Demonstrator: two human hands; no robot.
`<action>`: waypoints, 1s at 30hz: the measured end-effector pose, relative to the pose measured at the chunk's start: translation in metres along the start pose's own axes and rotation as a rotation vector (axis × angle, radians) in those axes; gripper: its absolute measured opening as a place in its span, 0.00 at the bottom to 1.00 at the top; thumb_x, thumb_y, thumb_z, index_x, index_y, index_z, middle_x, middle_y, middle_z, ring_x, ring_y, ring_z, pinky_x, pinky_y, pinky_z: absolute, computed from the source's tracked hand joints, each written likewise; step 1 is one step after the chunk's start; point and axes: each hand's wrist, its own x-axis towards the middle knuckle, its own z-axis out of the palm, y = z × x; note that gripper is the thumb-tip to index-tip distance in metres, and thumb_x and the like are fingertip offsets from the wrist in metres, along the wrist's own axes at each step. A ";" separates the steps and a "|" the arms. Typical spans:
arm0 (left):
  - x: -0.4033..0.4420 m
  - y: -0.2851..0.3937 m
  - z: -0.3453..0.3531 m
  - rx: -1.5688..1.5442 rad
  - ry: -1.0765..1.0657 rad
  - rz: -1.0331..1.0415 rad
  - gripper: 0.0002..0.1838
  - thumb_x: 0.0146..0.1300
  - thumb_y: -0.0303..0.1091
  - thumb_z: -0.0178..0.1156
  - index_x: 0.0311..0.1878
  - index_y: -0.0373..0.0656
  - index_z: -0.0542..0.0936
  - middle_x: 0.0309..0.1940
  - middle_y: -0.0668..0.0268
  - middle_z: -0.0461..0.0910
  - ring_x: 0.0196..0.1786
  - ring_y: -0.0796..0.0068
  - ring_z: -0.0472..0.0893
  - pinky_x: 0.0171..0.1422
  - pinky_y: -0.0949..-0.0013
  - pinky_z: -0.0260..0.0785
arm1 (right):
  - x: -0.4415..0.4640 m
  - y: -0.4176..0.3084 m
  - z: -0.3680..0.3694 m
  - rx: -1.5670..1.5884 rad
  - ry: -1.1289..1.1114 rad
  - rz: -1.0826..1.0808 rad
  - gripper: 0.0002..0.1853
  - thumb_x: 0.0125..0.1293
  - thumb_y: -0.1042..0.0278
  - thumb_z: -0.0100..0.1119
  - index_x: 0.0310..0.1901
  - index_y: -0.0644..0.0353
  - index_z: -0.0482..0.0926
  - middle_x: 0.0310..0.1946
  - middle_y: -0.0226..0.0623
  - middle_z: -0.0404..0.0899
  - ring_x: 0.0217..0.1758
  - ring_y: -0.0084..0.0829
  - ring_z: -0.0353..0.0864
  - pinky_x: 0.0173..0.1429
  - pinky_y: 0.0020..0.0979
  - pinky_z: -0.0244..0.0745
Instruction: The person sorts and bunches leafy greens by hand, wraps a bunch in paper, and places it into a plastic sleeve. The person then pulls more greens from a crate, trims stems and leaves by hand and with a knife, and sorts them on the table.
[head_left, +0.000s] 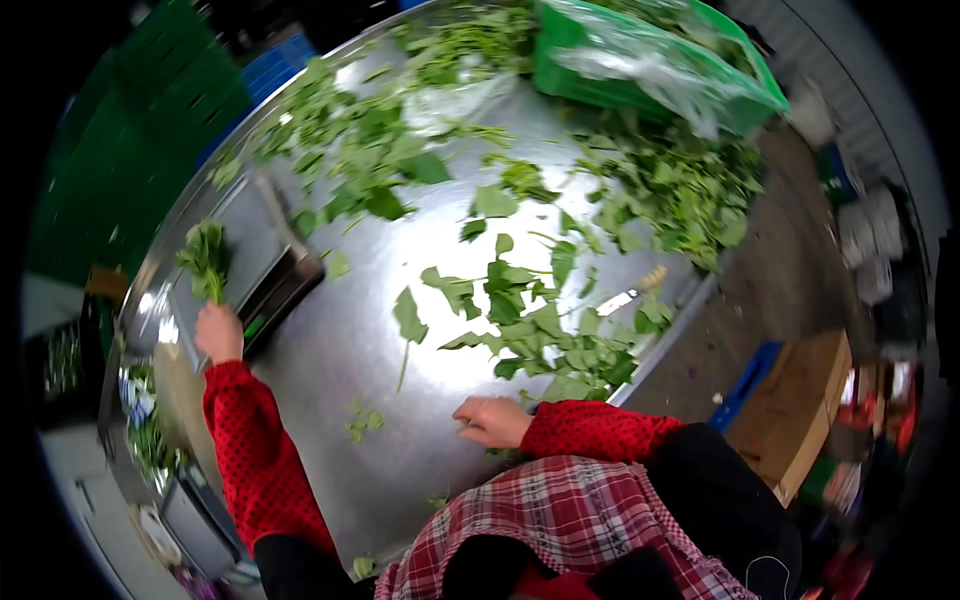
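Note:
My left hand (219, 332) is closed around the stems of a bunch of leafy greens (205, 255), whose leaves point away from me. It is over the near edge of a metal-topped scale (235, 240) at the left side of the table. My right hand (492, 421) is low over the steel table (400, 460), loosely bent with the fingers a little apart and nothing seen in it. Just beyond it lie loose leafy stems (560, 350). A knife (630, 292) with a pale handle rests among the leaves to the right.
A green crate (660, 60) with clear plastic and greens stands at the far right. Heaps of greens (690, 190) lie below it, others (350, 150) at the far left. Stacked green crates (150, 130) rise beyond the table. A cardboard box (790, 400) is beside me at right.

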 end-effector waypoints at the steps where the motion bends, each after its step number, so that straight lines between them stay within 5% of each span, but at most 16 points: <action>1: -0.016 0.024 -0.039 -0.014 0.037 -0.058 0.14 0.66 0.43 0.53 0.45 0.43 0.74 0.46 0.57 0.79 0.52 0.54 0.79 0.49 0.48 0.73 | -0.006 0.003 -0.008 0.001 0.034 0.025 0.16 0.62 0.58 0.62 0.46 0.59 0.80 0.39 0.40 0.82 0.38 0.43 0.83 0.42 0.41 0.78; 3: -0.053 0.041 -0.056 -0.106 0.432 -0.068 0.28 0.66 0.50 0.57 0.62 0.41 0.72 0.64 0.52 0.70 0.67 0.53 0.68 0.66 0.51 0.62 | -0.019 0.001 -0.023 -0.002 0.139 -0.076 0.15 0.62 0.60 0.62 0.46 0.59 0.80 0.37 0.39 0.81 0.37 0.42 0.82 0.42 0.39 0.78; 5: -0.114 0.069 -0.067 -0.243 0.531 -0.091 0.31 0.68 0.50 0.57 0.66 0.38 0.68 0.68 0.52 0.66 0.68 0.52 0.67 0.68 0.52 0.61 | -0.035 0.002 -0.055 0.041 0.233 -0.008 0.14 0.61 0.60 0.61 0.45 0.58 0.80 0.38 0.39 0.80 0.38 0.42 0.81 0.42 0.40 0.77; 7: -0.183 0.088 -0.022 -0.444 0.447 -0.035 0.32 0.67 0.47 0.59 0.66 0.34 0.67 0.67 0.48 0.66 0.69 0.50 0.65 0.69 0.53 0.60 | -0.046 0.026 -0.097 -0.037 0.423 -0.021 0.13 0.59 0.62 0.59 0.44 0.58 0.80 0.36 0.39 0.79 0.38 0.42 0.80 0.40 0.42 0.77; 9: -0.243 0.135 -0.028 -0.896 -0.097 -0.262 0.34 0.64 0.45 0.62 0.66 0.31 0.66 0.66 0.44 0.66 0.68 0.47 0.65 0.70 0.53 0.59 | -0.062 0.054 -0.154 -0.355 0.525 -0.029 0.14 0.53 0.72 0.58 0.43 0.60 0.79 0.32 0.40 0.78 0.37 0.42 0.80 0.35 0.42 0.75; 12: -0.263 0.210 -0.048 -0.689 0.030 -0.014 0.36 0.61 0.44 0.63 0.65 0.29 0.66 0.65 0.42 0.66 0.66 0.44 0.66 0.71 0.52 0.56 | -0.079 0.102 -0.239 -0.848 0.615 0.003 0.12 0.49 0.75 0.58 0.38 0.58 0.79 0.41 0.37 0.77 0.51 0.41 0.74 0.50 0.43 0.70; 15: -0.241 0.290 -0.074 -0.910 0.038 0.000 0.36 0.60 0.45 0.64 0.64 0.29 0.66 0.65 0.41 0.66 0.67 0.42 0.65 0.72 0.50 0.53 | -0.101 0.162 -0.266 -1.041 0.477 0.077 0.16 0.47 0.76 0.60 0.42 0.56 0.78 0.39 0.36 0.76 0.47 0.39 0.74 0.51 0.40 0.65; 18: -0.255 0.373 -0.122 -1.083 -0.073 0.299 0.37 0.58 0.41 0.64 0.67 0.32 0.65 0.67 0.44 0.65 0.69 0.44 0.62 0.74 0.52 0.51 | -0.111 0.183 -0.295 -1.010 0.414 0.200 0.17 0.48 0.75 0.61 0.43 0.55 0.77 0.38 0.38 0.76 0.43 0.40 0.75 0.50 0.39 0.65; 20: -0.268 0.409 -0.167 -1.281 -0.266 0.467 0.40 0.57 0.39 0.64 0.70 0.34 0.62 0.72 0.46 0.58 0.73 0.46 0.59 0.76 0.53 0.48 | -0.118 0.162 -0.317 -0.551 0.597 0.372 0.13 0.56 0.72 0.59 0.44 0.61 0.74 0.40 0.48 0.77 0.42 0.51 0.77 0.45 0.48 0.70; 21: -0.263 0.423 -0.166 -1.217 -0.159 0.425 0.40 0.58 0.40 0.64 0.70 0.34 0.61 0.72 0.45 0.57 0.73 0.46 0.57 0.77 0.53 0.47 | -0.122 0.153 -0.324 -0.201 0.600 0.547 0.15 0.60 0.67 0.58 0.47 0.64 0.71 0.41 0.49 0.78 0.43 0.50 0.79 0.45 0.46 0.73; 22: -0.252 0.441 -0.159 -1.150 -0.056 0.384 0.40 0.58 0.40 0.63 0.71 0.34 0.60 0.73 0.45 0.55 0.74 0.46 0.56 0.77 0.53 0.47 | -0.127 0.172 -0.310 0.050 0.761 0.311 0.18 0.61 0.65 0.60 0.48 0.66 0.69 0.39 0.44 0.80 0.40 0.41 0.81 0.42 0.41 0.76; 24: -0.201 0.492 -0.130 -1.187 0.006 0.038 0.39 0.64 0.48 0.60 0.70 0.33 0.61 0.73 0.44 0.54 0.75 0.45 0.54 0.78 0.54 0.44 | -0.130 0.165 -0.284 0.904 0.585 0.415 0.12 0.61 0.63 0.64 0.37 0.62 0.74 0.27 0.32 0.80 0.28 0.26 0.79 0.36 0.28 0.74; 26: -0.146 0.551 -0.135 -0.948 -0.072 -0.042 0.40 0.64 0.53 0.58 0.70 0.33 0.62 0.73 0.44 0.55 0.75 0.46 0.54 0.78 0.54 0.44 | -0.125 0.152 -0.285 1.156 0.447 0.537 0.15 0.68 0.61 0.61 0.27 0.57 0.72 0.23 0.32 0.77 0.22 0.24 0.75 0.33 0.29 0.71; 28: -0.096 0.628 -0.129 -1.034 0.039 0.034 0.40 0.64 0.56 0.58 0.68 0.33 0.64 0.69 0.44 0.62 0.71 0.46 0.61 0.74 0.52 0.50 | -0.126 0.158 -0.298 1.462 0.547 0.474 0.14 0.71 0.60 0.57 0.30 0.58 0.71 0.28 0.35 0.77 0.30 0.25 0.76 0.37 0.30 0.71; 30: -0.074 0.711 -0.163 -1.088 0.083 0.256 0.36 0.63 0.55 0.59 0.65 0.35 0.68 0.62 0.44 0.70 0.63 0.46 0.68 0.68 0.52 0.57 | -0.136 0.176 -0.330 1.354 0.620 0.360 0.16 0.73 0.58 0.52 0.31 0.61 0.75 0.30 0.34 0.78 0.34 0.24 0.76 0.44 0.27 0.72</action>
